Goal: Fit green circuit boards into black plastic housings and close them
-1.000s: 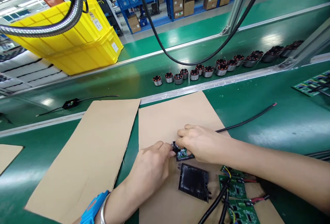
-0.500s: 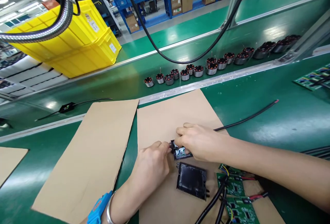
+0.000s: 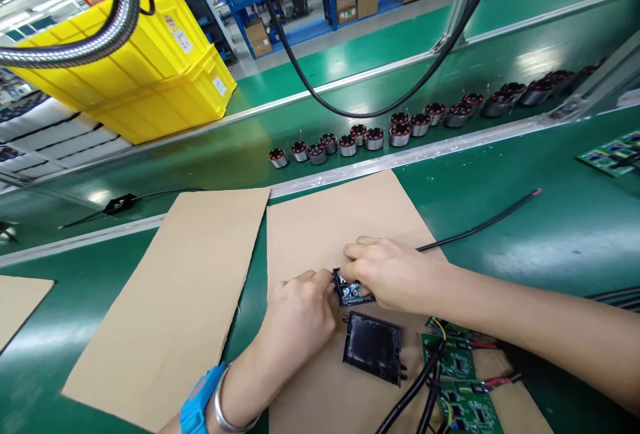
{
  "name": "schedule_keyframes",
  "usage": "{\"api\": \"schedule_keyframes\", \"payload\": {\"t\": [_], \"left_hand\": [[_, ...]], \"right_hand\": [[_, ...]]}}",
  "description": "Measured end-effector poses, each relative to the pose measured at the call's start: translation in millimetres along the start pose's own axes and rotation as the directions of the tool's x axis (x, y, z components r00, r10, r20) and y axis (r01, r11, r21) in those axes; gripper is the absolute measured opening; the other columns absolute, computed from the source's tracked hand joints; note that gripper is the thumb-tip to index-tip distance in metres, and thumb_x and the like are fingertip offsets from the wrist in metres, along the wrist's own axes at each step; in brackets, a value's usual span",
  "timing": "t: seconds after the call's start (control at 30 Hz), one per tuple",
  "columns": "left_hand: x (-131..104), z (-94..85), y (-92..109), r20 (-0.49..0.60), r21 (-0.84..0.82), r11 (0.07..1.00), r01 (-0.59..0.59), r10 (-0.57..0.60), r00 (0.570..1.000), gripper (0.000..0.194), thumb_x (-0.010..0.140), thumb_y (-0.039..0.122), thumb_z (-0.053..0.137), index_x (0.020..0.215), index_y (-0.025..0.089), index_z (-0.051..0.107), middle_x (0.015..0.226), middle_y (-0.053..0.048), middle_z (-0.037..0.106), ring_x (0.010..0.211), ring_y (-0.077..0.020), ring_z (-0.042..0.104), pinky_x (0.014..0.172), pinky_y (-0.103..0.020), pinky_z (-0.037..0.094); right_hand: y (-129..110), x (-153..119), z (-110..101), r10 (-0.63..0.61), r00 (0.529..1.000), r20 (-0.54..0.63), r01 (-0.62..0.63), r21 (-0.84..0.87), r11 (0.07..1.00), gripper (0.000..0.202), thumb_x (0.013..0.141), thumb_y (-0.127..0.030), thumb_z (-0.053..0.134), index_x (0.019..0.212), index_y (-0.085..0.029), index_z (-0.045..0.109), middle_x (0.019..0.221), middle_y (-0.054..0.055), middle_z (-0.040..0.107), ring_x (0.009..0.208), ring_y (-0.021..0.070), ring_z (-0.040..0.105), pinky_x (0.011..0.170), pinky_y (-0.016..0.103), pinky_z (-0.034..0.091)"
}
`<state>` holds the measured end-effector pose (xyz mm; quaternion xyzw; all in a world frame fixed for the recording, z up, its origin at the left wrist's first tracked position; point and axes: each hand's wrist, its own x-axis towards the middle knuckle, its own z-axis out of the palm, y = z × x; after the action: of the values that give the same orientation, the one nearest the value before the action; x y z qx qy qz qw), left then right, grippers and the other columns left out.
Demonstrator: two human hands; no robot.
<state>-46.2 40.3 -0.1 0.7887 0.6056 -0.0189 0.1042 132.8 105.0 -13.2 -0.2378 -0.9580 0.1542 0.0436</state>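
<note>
A small black plastic case [image 3: 356, 302] with a circuit board [image 3: 351, 292] inside lies on a cardboard sheet [image 3: 320, 227]. My left hand [image 3: 300, 314] pinches the left end of this case; its fingertips are partly hidden. From above, my right hand [image 3: 383, 271] grips the case, fingers bent down over the board and covering its right part. Out from behind the right hand runs a black cable [image 3: 493, 221] with a reddish tip. Just below the hands rests a flat black case cover [image 3: 373, 347], apart from both.
Green circuit boards [image 3: 467, 404] with thick black cables [image 3: 413, 394] lie at the lower right. Another cardboard sheet [image 3: 170, 301] is on the left. Motor stators [image 3: 347, 145] line the ledge behind a metal rail [image 3: 345, 175]. Yellow bins [image 3: 165, 74] stand back left; a black cable [image 3: 345, 113] hangs overhead.
The view has shifted slightly. Both hands stay at the black case with nearly the same grip, and more of the circuit board shows between them.
</note>
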Motion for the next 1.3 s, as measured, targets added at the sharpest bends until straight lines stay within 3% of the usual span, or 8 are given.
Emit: {"api": "schedule_keyframes", "payload": {"t": [0.27,0.5,0.67,0.87,0.93,1.03,1.17,1.3], "left_hand": [[2.2,1.1,6.3,0.034,0.140,0.990,0.010,-0.015,0.999,0.015,0.075,0.011,0.046,0.078,0.019,0.058,0.072,-0.004,0.062,0.057,-0.0215,0.061,0.046,-0.027,0.034],[-13.5,13.6,-11.8,-0.215,-0.055,0.987,-0.151,0.136,0.967,0.014,0.088,0.017,0.047,0.095,0.019,0.059,0.091,-0.006,0.062,0.085,-0.0222,0.059,0.075,-0.036,0.050],[-17.1,29.9,-17.2,-0.313,0.032,0.975,-0.220,0.219,0.924,0.022,0.090,0.010,0.043,0.082,0.019,0.061,0.079,-0.005,0.061,0.072,-0.0181,0.055,0.067,-0.032,0.047],[-11.0,26.1,-11.6,-0.247,0.212,0.924,-0.319,0.367,0.897,0.029,0.078,-0.004,0.041,0.082,0.017,0.061,0.073,-0.004,0.057,0.066,-0.0198,0.050,0.057,-0.032,0.042],[-8.6,24.3,-12.3,-0.209,0.183,0.929,-0.320,0.355,0.911,0.034,0.075,-0.005,0.041,0.088,0.018,0.062,0.079,-0.005,0.060,0.071,-0.0211,0.052,0.059,-0.033,0.044],[-9.3,24.5,-15.7,-0.175,0.123,0.955,-0.271,0.290,0.941,0.036,0.079,-0.004,0.042,0.094,0.020,0.063,0.086,-0.005,0.062,0.075,-0.0208,0.053,0.064,-0.033,0.048],[-13.1,26.3,-20.5,-0.196,0.129,0.963,-0.235,0.257,0.946,0.025,0.089,0.005,0.043,0.090,0.020,0.062,0.085,-0.005,0.062,0.076,-0.0195,0.055,0.067,-0.031,0.049],[-16.6,22.0,-21.4,-0.185,0.030,0.976,-0.214,0.215,0.959,0.017,0.094,0.014,0.045,0.101,0.020,0.059,0.091,-0.005,0.062,0.083,-0.0205,0.058,0.075,-0.034,0.051]], "right_hand": [[-1.2,-1.1,-1.9,0.046,0.999,-0.004,-0.046,0.006,0.999,0.014,0.077,-0.006,0.061,0.078,-0.019,0.067,0.079,0.004,0.061,0.077,0.0193,0.056,0.061,0.028,0.037],[-0.2,1.8,-14.3,0.044,0.997,0.066,-0.049,0.077,0.996,0.017,0.072,-0.013,0.065,0.087,-0.020,0.067,0.088,0.005,0.063,0.088,0.0227,0.060,0.072,0.031,0.044],[-7.8,19.4,-29.0,0.121,0.982,0.142,-0.133,0.080,0.988,0.028,0.075,-0.031,0.071,0.094,-0.013,0.064,0.091,0.009,0.068,0.089,0.0246,0.063,0.072,0.032,0.047],[-12.5,69.3,-25.5,0.196,0.857,0.477,-0.188,-0.065,0.980,0.036,0.063,-0.036,0.081,0.091,-0.015,0.070,0.088,0.009,0.071,0.084,0.0269,0.066,0.069,0.035,0.049],[-15.6,89.2,-23.5,0.231,0.795,0.560,-0.206,-0.108,0.973,0.028,0.059,-0.034,0.084,0.078,-0.018,0.072,0.076,0.006,0.069,0.079,0.0270,0.066,0.068,0.036,0.050],[-17.0,106.7,-27.3,0.230,0.771,0.594,-0.224,-0.085,0.971,0.023,0.059,-0.037,0.084,0.063,-0.021,0.069,0.059,0.001,0.062,0.071,0.0240,0.065,0.066,0.035,0.049],[-3.0,86.5,-40.4,0.177,0.805,0.566,-0.217,0.004,0.976,0.036,0.051,-0.038,0.088,0.077,-0.020,0.070,0.061,-0.003,0.062,0.065,0.0203,0.061,0.060,0.029,0.045],[13.5,31.7,-38.7,0.031,0.947,0.319,-0.103,0.213,0.972,0.035,0.070,-0.036,0.080,0.100,-0.022,0.068,0.086,-0.001,0.066,0.079,0.0156,0.060,0.065,0.024,0.043]]}}
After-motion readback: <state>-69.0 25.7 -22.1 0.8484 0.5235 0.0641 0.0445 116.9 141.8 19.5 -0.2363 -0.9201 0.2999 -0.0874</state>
